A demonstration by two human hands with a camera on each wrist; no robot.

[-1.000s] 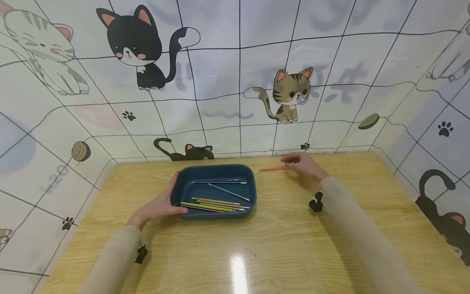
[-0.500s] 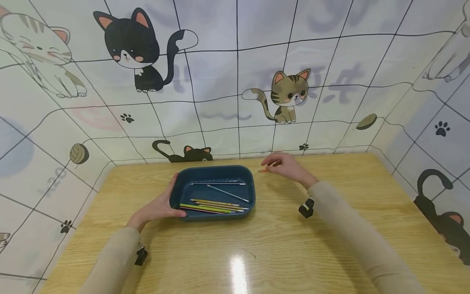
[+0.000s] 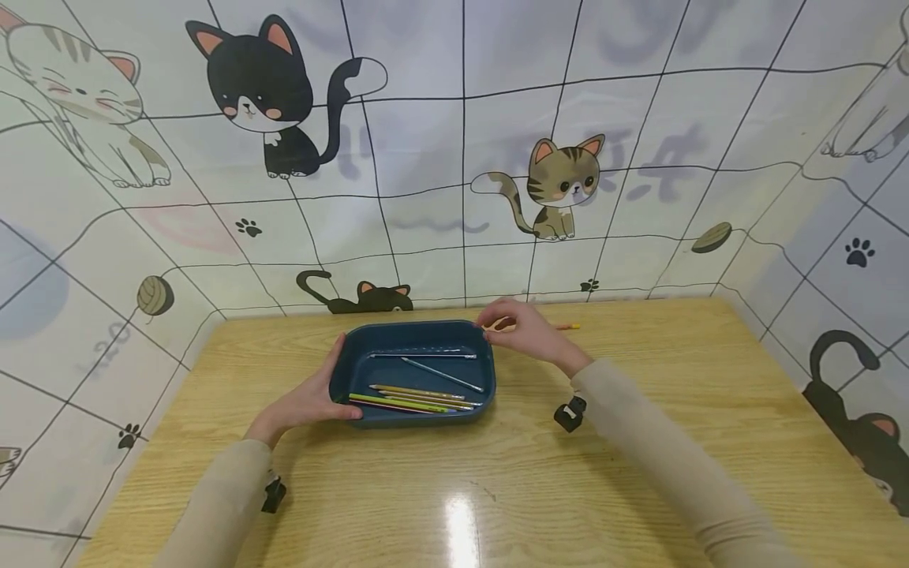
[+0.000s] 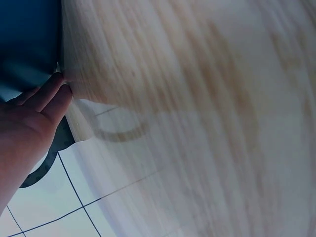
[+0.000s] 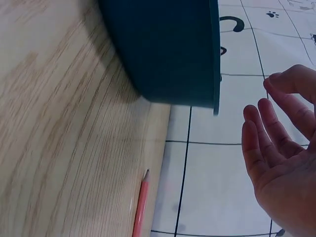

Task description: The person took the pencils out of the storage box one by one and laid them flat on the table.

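Note:
A dark blue rectangular box [image 3: 419, 420] stands on the table, its near wall facing me. My left hand [image 3: 305, 402] holds the box's left end, thumb at the near corner and fingers at the far one. Inside, toward the near side, lie several pencils, among them a green pencil [image 3: 398, 401]; a pale blue pencil [image 3: 443, 375] lies slantwise. My right hand [image 3: 525, 331] is at the box's far right corner, fingers loosely bent, holding nothing; whether it touches the rim I cannot tell. Behind that hand an orange pencil [image 5: 141, 205] lies on the table, partly hidden in the head view.
The wooden table [image 3: 398, 497] ends at a wall covering [image 3: 426, 158] printed with cats and grid lines, which also rises on both sides. A small black device [image 3: 570, 413] sits at the right wrist, another black device [image 3: 273, 494] at the left.
My right hand has moved left, from the orange pencil to the box's far right corner, leaving the pencil on the table. The left hand stays at the box.

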